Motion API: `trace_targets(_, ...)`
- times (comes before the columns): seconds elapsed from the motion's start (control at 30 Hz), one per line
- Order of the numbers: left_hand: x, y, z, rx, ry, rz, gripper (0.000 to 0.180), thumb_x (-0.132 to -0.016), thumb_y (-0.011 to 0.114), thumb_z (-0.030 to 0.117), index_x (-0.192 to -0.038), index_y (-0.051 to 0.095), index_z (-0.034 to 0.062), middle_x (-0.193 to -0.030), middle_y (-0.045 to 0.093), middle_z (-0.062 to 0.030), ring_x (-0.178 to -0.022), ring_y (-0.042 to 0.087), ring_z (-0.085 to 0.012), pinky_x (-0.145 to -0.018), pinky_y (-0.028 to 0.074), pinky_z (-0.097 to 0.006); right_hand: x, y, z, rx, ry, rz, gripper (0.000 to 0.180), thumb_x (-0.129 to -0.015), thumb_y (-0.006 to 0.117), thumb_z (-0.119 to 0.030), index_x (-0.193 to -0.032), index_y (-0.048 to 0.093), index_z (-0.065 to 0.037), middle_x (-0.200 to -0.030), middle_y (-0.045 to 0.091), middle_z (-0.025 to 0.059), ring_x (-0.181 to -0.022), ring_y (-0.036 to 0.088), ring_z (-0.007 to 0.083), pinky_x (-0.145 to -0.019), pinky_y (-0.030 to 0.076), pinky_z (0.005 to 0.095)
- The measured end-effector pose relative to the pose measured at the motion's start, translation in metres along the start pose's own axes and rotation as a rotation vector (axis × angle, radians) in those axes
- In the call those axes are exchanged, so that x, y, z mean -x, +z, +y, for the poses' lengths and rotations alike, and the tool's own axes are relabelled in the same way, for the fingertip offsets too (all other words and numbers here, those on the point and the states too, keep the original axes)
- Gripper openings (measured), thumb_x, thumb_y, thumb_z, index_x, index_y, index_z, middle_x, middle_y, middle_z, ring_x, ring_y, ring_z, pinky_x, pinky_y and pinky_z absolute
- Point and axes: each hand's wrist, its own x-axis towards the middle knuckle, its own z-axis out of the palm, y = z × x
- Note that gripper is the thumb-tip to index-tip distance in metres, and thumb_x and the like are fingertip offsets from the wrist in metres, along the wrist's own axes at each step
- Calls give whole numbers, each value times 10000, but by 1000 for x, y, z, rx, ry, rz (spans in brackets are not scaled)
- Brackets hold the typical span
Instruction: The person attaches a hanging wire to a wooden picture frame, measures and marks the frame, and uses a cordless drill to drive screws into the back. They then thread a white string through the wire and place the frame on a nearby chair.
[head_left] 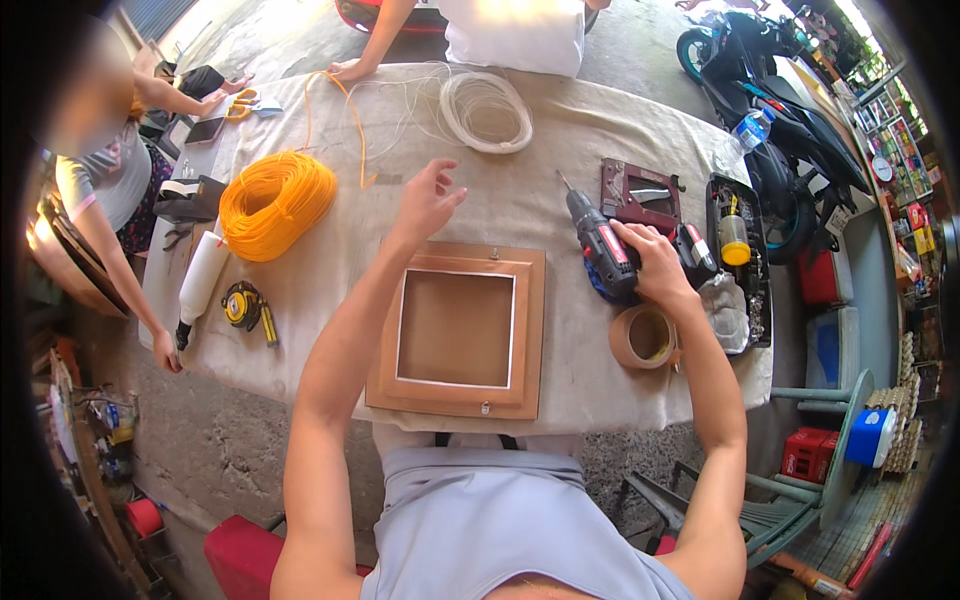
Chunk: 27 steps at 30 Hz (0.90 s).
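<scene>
My left hand [432, 203] hovers above the far left corner of a brown wooden frame [530, 310], fingers apart and nothing in them. The frame lies flat near the table's front edge, with a white inner border, a brown panel [455, 325] inside and small metal fittings on its far and near sides. To the right, my right hand [652, 262] grips a black and red cordless drill [598, 235] at its rear, the bit pointing away to the upper left. Whether the drill rests on the cloth is unclear. Beyond that hand lies a dark red staple gun [622, 188]; a brown tape roll [622, 342] sits nearer me.
On the cloth-covered table [330, 280] are an orange cord coil [275, 205], a clear tubing coil [519, 125], a tape measure [240, 305], a white bottle [200, 280] and a black tool case [757, 320]. People stand at the far and left edges. A motorcycle [790, 130] is parked at right.
</scene>
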Motion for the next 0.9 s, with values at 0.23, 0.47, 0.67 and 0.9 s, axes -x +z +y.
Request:
trace_targets(0.23, -73, 52, -1, -745, 620, 152, 464, -809, 628, 185, -1255, 549, 84, -1222, 575, -166, -1217, 498, -304, -1118, 267, -457, 1, -49, -32, -171, 92, -10, 510, -698, 694, -17, -1202, 625, -54, -1282, 562, 159, -1224, 498, 323, -1059, 376, 401)
trace_targets(0.47, -111, 54, 34, -957, 454, -160, 304, -879, 543, 226, -1115, 576, 38, -1103, 632, -129, -1151, 558, -281, -1114, 271, -436, 17, -49, -74, -386, 3, 136, 437, -680, 774, -65, -1104, 668, -48, -1177, 629, 138, -1106, 581, 306, -965, 444, 399)
trace_targets(0.67, -131, -52, 91, -90, 630, 114, 210, -904, 518, 207, -984, 555, 17, -773, 604, -72, -726, 601, -221, -681, 475, -389, 27, -63, -85, -479, -40, 271, 388, -657, 792, -24, -1029, 682, -18, -1107, 663, 138, -1017, 638, 292, -878, 505, 362)
trace_targets(0.9, -39, -211, 223, 1048, 662, -77, 169, -996, 413, 152, -1022, 506, 13, -642, 397, 40, -514, 364, -80, -452, 345, -197, 9, -74, -102, -676, -115, 423, 337, -713, 763, -39, -1040, 684, -19, -1138, 661, 121, -1034, 628, 213, -869, 474, 299)
